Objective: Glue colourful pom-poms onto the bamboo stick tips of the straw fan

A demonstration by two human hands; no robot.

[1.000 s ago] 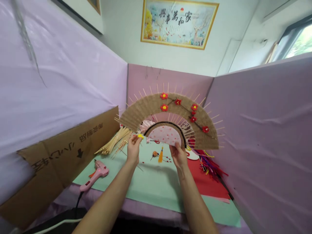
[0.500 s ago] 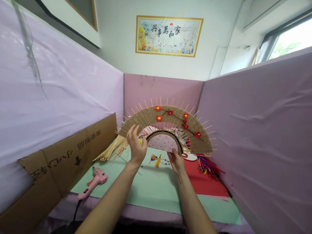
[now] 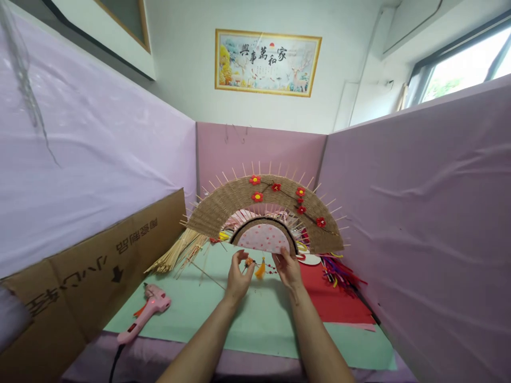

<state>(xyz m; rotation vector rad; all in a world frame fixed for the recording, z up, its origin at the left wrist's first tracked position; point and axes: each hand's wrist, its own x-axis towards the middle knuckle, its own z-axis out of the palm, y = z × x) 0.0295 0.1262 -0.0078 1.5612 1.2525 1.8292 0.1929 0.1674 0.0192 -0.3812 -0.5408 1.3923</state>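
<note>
above green mat (image 3: pixel 255 314), fan (image 3: pixel 263 213) upright over both hands, right hand (image 3: pixel 288 268) gripping.

Two bare forearms reach into view, uncovered to the frame's lower edge. The left hand (image 3: pixel 238 276) and right hand (image 3: pixel 288 268) wear no gloves, rings or watch.

The right hand (image 3: pixel 288 268) holds a woven straw half-round fan with red flowers (image 3: pixel 265 210) upright by its base; the left hand (image 3: pixel 238 276) pinches near a small orange tassel (image 3: pixel 261 269) over the mint-green mat (image 3: pixel 239 314), a pink glue gun (image 3: pixel 146 313) lying well apart on the bench
</note>
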